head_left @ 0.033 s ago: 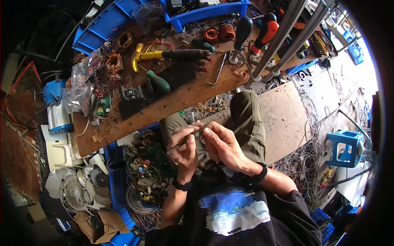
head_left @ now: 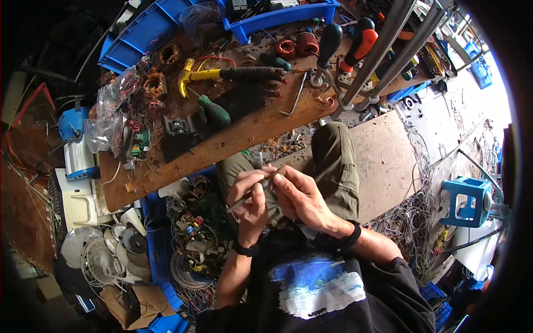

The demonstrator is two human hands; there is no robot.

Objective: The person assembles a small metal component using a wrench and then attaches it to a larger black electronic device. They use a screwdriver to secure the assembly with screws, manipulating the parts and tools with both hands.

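Above my lap, my left hand (head_left: 248,197) and my right hand (head_left: 304,198) meet at the fingertips. Both are closed in a pinch around a small greyish piece (head_left: 268,183), mostly covered by the fingers, so its kind cannot be made out. The bench in front carries a hammer (head_left: 206,74) with a yellow head and black grip. Nearer its edge lie a green-handled screwdriver (head_left: 215,111) and a bent metal hex key (head_left: 297,95).
Blue bins (head_left: 280,19) stand at the back. Metal posts (head_left: 383,53) rise at the right of the wooden bench (head_left: 222,143). At lower left are fan parts (head_left: 102,261) and a blue crate of scrap (head_left: 155,250). A blue stool (head_left: 467,201) and tangled wires (head_left: 408,233) lie right.
The fingers of my left hand have shifted slightly around the small piece. My right hand stays nearly in place, and the bench looks the same.
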